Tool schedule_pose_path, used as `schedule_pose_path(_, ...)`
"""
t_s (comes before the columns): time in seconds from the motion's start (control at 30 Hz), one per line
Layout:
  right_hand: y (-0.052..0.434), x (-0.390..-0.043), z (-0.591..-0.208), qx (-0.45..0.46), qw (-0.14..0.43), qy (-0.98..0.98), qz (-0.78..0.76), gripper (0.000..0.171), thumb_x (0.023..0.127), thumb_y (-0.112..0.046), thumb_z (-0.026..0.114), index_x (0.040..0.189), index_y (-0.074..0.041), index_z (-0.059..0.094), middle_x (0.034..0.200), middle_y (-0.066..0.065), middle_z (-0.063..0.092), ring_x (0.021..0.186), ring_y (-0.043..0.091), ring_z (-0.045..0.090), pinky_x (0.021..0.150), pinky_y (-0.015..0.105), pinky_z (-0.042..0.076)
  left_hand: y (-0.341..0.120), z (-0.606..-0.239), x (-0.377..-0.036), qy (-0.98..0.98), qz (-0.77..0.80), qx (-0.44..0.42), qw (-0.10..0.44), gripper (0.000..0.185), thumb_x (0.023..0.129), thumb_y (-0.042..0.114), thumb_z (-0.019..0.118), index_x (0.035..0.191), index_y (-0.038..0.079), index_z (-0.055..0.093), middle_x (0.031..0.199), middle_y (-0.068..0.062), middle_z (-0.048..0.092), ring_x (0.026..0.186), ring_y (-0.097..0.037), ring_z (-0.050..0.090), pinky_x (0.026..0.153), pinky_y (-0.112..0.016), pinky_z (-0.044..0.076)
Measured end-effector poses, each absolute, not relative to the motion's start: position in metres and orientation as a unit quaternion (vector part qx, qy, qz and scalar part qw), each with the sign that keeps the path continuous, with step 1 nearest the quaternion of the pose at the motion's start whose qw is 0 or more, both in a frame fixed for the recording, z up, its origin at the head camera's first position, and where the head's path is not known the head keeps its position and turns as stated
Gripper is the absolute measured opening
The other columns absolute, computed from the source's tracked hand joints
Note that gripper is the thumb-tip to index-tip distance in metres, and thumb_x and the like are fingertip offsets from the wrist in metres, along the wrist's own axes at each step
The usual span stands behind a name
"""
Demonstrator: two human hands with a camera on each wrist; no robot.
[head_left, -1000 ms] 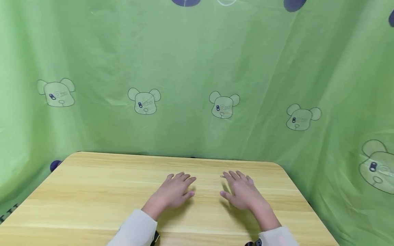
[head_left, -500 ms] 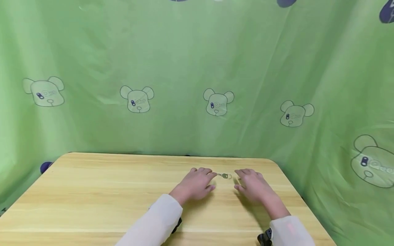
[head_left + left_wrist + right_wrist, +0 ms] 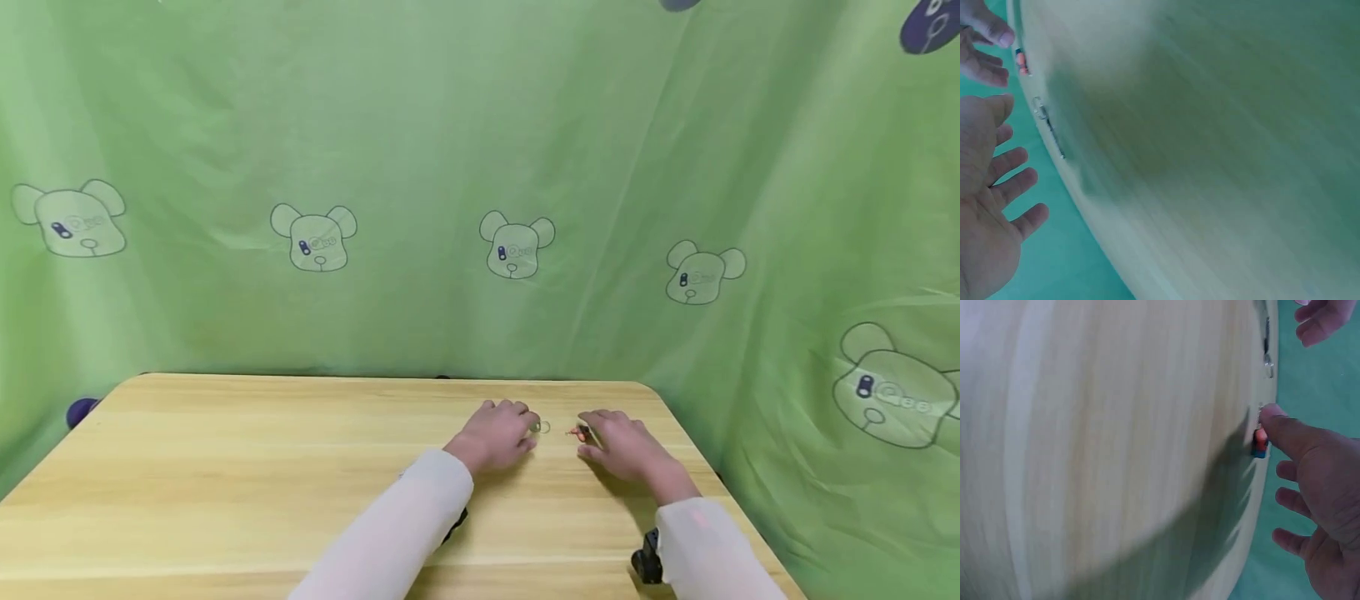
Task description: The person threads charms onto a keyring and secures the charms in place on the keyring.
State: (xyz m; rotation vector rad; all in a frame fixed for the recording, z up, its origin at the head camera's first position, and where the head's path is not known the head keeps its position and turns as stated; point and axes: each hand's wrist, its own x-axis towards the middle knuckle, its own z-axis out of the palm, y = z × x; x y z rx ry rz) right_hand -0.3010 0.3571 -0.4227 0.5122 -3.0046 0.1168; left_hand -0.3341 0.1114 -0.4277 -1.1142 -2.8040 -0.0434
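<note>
The left hand (image 3: 495, 435) and right hand (image 3: 628, 446), two in all, have shifted rightward above one table (image 3: 262, 467), fingers loosely spread, gripping nothing; the work seems at the reaching stage. Toward the far edge, one orange trinket (image 3: 581, 433) now shows beside the right hand; the left partly hides one ringed metal piece (image 3: 1052, 134). Beyond: one green curtain (image 3: 420, 150), five bear faces (image 3: 512, 250).

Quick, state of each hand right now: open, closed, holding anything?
Left hand: open, holding nothing, near the key.
Right hand: open, holding nothing, near the small red trinket.
</note>
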Motion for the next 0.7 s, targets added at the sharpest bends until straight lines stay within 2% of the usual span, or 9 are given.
schedule_pose_path(0.23, 0.359, -0.309, -0.432, 0.164, 0.031, -0.985, 0.048, 0.051, 0.098, -0.032, 0.07, 0.137, -0.001, 0.059, 0.131, 0.022, 0.064, 0.121, 0.045, 0.059, 0.095, 0.067, 0.046, 0.13, -0.432, -0.342, -0.929, -0.009, -0.368, 0.043, 0.041, 0.106, 0.043, 0.053, 0.141, 0.024, 0.06, 0.141, 0.004, 0.059, 0.128, -0.018, 0.056, 0.108, -0.045, 0.045)
schedule_pose_path(0.47, 0.348, -0.32, -0.433, 0.171, 0.03, -0.982, 0.07, 0.035, 0.1, -0.027, 0.068, 0.128, -0.006, 0.065, 0.117, 0.011, 0.069, 0.109, 0.036, 0.065, 0.087, 0.062, 0.051, 0.137, -0.434, -0.35, -0.934, -0.033, -0.354, 0.035, 0.029, 0.105, 0.038, 0.057, 0.129, 0.025, 0.067, 0.129, 0.006, 0.063, 0.121, -0.017, 0.059, 0.106, -0.044, 0.047)
schedule_pose_path(0.7, 0.349, -0.323, -0.434, 0.161, 0.035, -0.981, 0.101, 0.025, 0.099, -0.022, 0.068, 0.12, -0.008, 0.073, 0.116, 0.01, 0.072, 0.112, 0.036, 0.066, 0.093, 0.059, 0.052, 0.144, -0.44, -0.355, -0.935, -0.062, -0.347, 0.036, 0.017, 0.103, 0.036, 0.063, 0.112, 0.026, 0.073, 0.112, 0.007, 0.064, 0.11, -0.017, 0.059, 0.101, -0.042, 0.049)
